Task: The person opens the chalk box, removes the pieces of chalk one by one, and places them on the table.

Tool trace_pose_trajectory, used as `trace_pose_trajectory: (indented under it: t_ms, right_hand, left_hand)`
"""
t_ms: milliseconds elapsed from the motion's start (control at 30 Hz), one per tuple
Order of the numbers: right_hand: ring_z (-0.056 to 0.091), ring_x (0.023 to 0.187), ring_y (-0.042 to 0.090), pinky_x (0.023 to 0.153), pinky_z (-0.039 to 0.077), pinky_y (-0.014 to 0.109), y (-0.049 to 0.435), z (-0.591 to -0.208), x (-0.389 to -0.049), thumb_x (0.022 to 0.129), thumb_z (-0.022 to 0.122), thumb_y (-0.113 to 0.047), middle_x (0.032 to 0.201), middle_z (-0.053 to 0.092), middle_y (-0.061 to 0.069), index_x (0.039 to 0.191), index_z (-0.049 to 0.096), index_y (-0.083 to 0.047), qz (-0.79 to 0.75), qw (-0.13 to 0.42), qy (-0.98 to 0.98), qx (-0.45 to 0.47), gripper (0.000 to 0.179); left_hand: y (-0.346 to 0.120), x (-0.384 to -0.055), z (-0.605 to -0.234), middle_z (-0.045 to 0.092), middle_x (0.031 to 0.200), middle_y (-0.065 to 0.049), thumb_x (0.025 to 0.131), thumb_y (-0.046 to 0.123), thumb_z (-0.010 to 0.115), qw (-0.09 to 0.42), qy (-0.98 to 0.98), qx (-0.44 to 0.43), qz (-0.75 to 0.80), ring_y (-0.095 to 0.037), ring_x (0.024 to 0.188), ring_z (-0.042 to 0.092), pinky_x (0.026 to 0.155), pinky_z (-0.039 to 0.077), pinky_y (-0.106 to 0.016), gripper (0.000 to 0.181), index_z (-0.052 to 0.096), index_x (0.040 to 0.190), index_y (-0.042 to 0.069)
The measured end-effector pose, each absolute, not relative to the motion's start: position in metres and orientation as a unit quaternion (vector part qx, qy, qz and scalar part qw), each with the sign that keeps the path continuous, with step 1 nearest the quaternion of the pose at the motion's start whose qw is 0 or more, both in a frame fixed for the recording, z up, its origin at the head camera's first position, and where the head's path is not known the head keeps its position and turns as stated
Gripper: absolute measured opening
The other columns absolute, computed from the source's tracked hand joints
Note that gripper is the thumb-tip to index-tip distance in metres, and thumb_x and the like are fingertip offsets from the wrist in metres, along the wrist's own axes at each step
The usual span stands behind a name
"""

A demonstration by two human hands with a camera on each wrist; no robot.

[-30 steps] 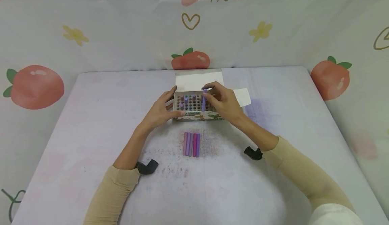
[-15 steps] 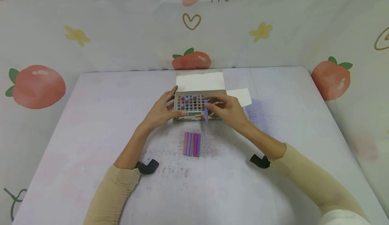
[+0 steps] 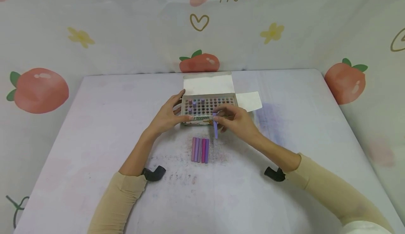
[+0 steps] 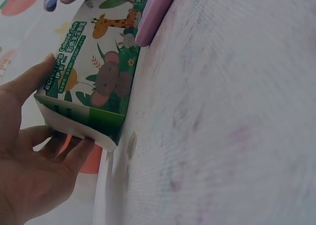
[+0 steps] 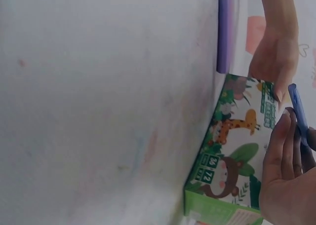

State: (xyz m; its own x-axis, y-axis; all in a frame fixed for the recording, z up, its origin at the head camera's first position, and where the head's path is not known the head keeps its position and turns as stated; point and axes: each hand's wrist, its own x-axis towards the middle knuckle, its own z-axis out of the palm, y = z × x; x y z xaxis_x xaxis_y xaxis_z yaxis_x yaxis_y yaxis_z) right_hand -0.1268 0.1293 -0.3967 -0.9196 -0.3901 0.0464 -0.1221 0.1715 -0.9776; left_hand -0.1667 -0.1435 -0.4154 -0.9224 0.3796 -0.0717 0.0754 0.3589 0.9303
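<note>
A cardboard chalk box (image 3: 202, 122) printed with animals lies open near the table's back, with a holed insert inside. Several purple and pinkish chalk sticks (image 3: 194, 104) stand in holes at its left part. My left hand (image 3: 167, 112) holds the box's left end, thumb on the front and fingers at the side. Between thumb and fingertips, my right hand (image 3: 238, 121) pinches a light purple chalk stick (image 3: 216, 130), its lower end hanging before the box front. In front of the box, several pink and purple chalk sticks (image 3: 200, 150) lie side by side on the table.
The box's white lid (image 3: 209, 83) is folded back, and a side flap (image 3: 250, 101) sticks out to the right. Coloured dust marks the white tablecloth (image 3: 202, 199). A printed curtain (image 3: 142, 44) hangs behind the table.
My right hand has drawn the light purple chalk stick up out of the box and brought it toward me, past the front edge. The left hand stays on the box.
</note>
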Motion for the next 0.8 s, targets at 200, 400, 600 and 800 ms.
trace_pose_trajectory:
  t_ms: [200, 400, 600, 800]
  right_hand:
    - [0.070, 0.079, 0.038, 0.067, 0.062, 0.050, 0.129, -0.402, -0.121, 0.093, 0.070, -0.010, 0.095, 0.072, 0.014, 0.117, 0.067, -0.003, -0.615, 0.141, 0.761, -0.151, 0.025]
    - [0.071, 0.076, 0.029, 0.068, 0.063, 0.049, 0.133, -0.406, -0.116, 0.093, 0.071, -0.009, 0.097, 0.072, 0.013, 0.118, 0.067, -0.002, -0.618, 0.164, 0.759, -0.127, 0.026]
    - [0.071, 0.077, 0.032, 0.071, 0.063, 0.047, 0.135, -0.411, -0.113, 0.092, 0.071, -0.007, 0.099, 0.070, 0.016, 0.120, 0.065, 0.004, -0.638, 0.196, 0.738, -0.101, 0.030]
    - [0.071, 0.075, 0.030, 0.071, 0.063, 0.046, 0.135, -0.418, -0.109, 0.093, 0.069, -0.005, 0.100, 0.066, 0.018, 0.121, 0.065, 0.006, -0.648, 0.219, 0.725, -0.081, 0.030]
  left_hand:
    - [-0.144, -0.167, -0.415, 0.029, 0.154, -0.012, 0.084, 0.018, 0.082, 0.139, 0.812, 0.140, 0.550, -0.029, 0.146, 0.026, 0.118, 0.034, -0.037, 0.099, 0.018, 0.160, 0.022]
    - [-0.144, -0.166, -0.415, 0.028, 0.155, -0.012, 0.084, 0.019, 0.082, 0.136, 0.818, 0.140, 0.542, -0.029, 0.146, 0.027, 0.117, 0.036, -0.035, 0.100, 0.017, 0.160, 0.022]
    - [-0.144, -0.166, -0.414, 0.028, 0.155, -0.011, 0.084, 0.020, 0.082, 0.136, 0.818, 0.141, 0.541, -0.030, 0.146, 0.026, 0.117, 0.036, -0.035, 0.100, 0.018, 0.160, 0.024]
    - [-0.144, -0.166, -0.416, 0.028, 0.155, -0.012, 0.084, 0.020, 0.082, 0.137, 0.818, 0.138, 0.542, -0.031, 0.146, 0.027, 0.117, 0.035, -0.036, 0.099, 0.018, 0.160, 0.023]
